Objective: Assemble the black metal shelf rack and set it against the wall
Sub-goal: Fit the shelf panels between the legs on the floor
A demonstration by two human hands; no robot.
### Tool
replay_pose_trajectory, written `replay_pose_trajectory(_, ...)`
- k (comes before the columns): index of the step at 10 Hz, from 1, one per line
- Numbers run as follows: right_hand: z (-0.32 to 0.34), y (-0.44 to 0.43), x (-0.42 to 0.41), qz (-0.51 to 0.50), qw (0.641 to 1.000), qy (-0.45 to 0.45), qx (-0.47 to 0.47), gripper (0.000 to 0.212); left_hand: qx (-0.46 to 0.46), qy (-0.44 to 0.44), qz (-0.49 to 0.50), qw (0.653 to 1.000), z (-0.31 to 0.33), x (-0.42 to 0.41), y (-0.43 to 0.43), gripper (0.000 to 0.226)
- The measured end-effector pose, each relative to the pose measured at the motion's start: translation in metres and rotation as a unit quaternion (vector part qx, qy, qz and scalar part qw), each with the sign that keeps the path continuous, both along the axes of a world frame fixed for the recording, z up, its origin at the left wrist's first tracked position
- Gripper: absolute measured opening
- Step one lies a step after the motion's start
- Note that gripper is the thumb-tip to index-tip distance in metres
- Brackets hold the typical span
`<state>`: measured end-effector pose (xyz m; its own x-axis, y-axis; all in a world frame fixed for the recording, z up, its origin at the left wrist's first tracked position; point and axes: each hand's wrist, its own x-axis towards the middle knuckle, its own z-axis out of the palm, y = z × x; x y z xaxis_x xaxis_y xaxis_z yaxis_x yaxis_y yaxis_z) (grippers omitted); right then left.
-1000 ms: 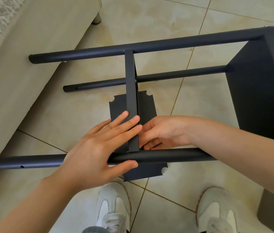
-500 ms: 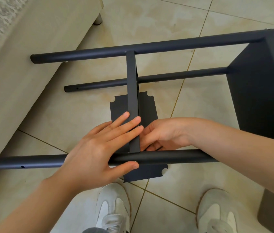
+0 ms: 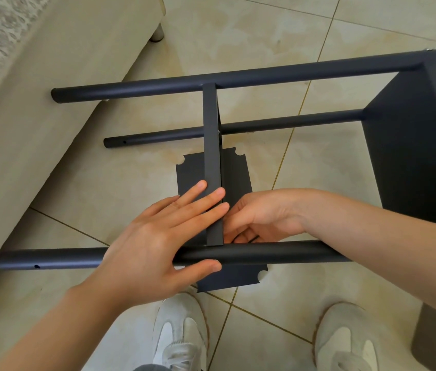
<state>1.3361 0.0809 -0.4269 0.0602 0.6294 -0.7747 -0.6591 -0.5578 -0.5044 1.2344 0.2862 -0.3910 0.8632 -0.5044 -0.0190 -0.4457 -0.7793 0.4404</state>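
Beige fabric sofa [image 3: 24, 129] on the left, and the black metal shelf rack [image 3: 265, 76] lies on its side on the tiled floor [image 3: 238, 28] right beside it. My left hand [image 3: 152, 242] is flat, fingers [image 3: 200, 203] straight and close together, pressing the thin black middle shelf panel [image 3: 212, 162], thumb under the near black tube [image 3: 50, 261]. My right hand [image 3: 262, 218] is curled in behind that panel; can't tell what it's pinching. The solid black end panel [image 3: 412, 143] stands far right.
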Motion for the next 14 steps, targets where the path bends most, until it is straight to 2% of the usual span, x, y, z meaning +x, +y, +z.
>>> replay_pose_trajectory(9,-0.0011,-0.0026,0.0007,0.008,1.0,0.014,-0.004,0.011,-0.002,0.0,-0.003,1.0,0.0005,0.0011,-0.0008,0.071)
replay_pose_trajectory(11,-0.0009,0.002,-0.0017,0.013,1.0,0.009,-0.003,0.022,0.002,0.002,-0.002,1.0,-0.0002,0.0001,-0.0003,0.071)
replay_pose_trajectory(14,-0.0024,0.0012,-0.0008,0.025,0.999,0.013,-0.019,0.011,-0.004,-0.001,-0.004,1.0,-0.0004,0.0004,0.0,0.071)
